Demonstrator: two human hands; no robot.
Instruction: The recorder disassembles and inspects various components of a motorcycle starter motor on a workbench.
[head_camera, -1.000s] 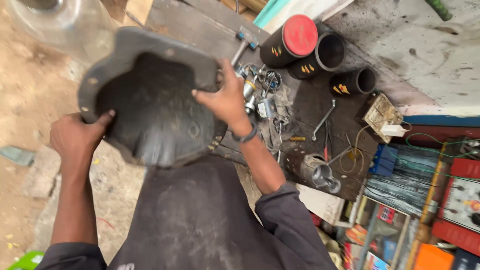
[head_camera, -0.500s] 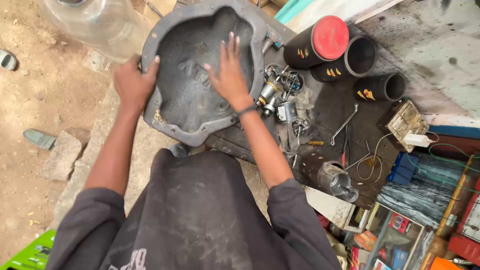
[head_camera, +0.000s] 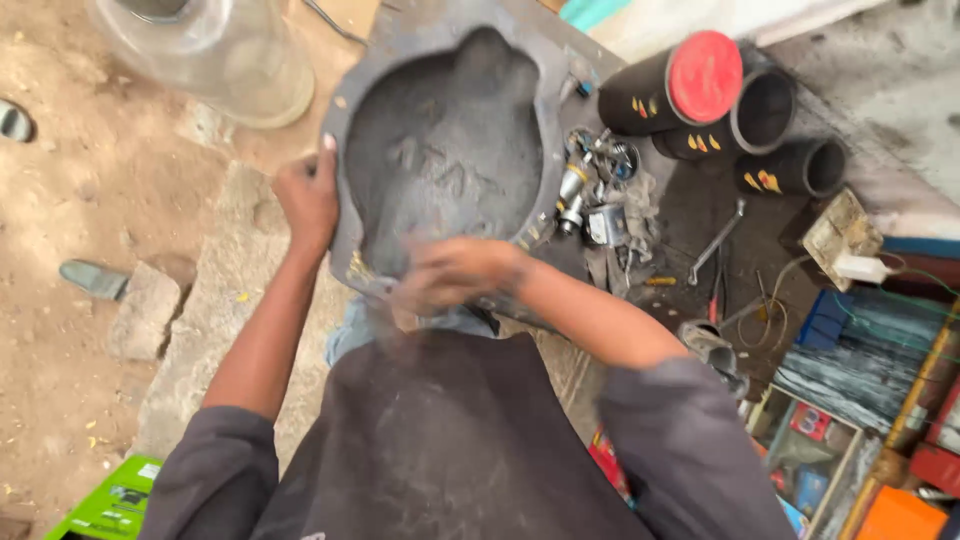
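**Both hands on a heavy metal cover at the bench edge**

A large grey cast-metal cover (head_camera: 445, 165), dished and grimy, lies hollow side up on the near-left part of a dark, oily workbench (head_camera: 700, 215). Its long axis runs from the person's body away toward the far edge, and its near rim overhangs the bench edge just in front of the person's dark apron. The hollow holds only dust and grime; no loose part shows in it.

The left hand (head_camera: 308, 200) grips the cover's left rim, fingers curled over the lip and thumb up. The right hand (head_camera: 450, 275) sits at the near rim, blurred by motion, so how far it is open and whether it grips anything cannot be told. Both hands are on the cover; the left has the surer hold.

Beyond the cover's far-left side stands a clear plastic jar (head_camera: 215, 55) on the sandy ground. At the far right of the bench lie three black tubes (head_camera: 735, 125), one closed with a red cap (head_camera: 705, 75), the other two open-ended and seemingly empty. Just right of the cover is a heap of small metal fittings (head_camera: 595, 195), and farther right a spanner (head_camera: 717, 240).
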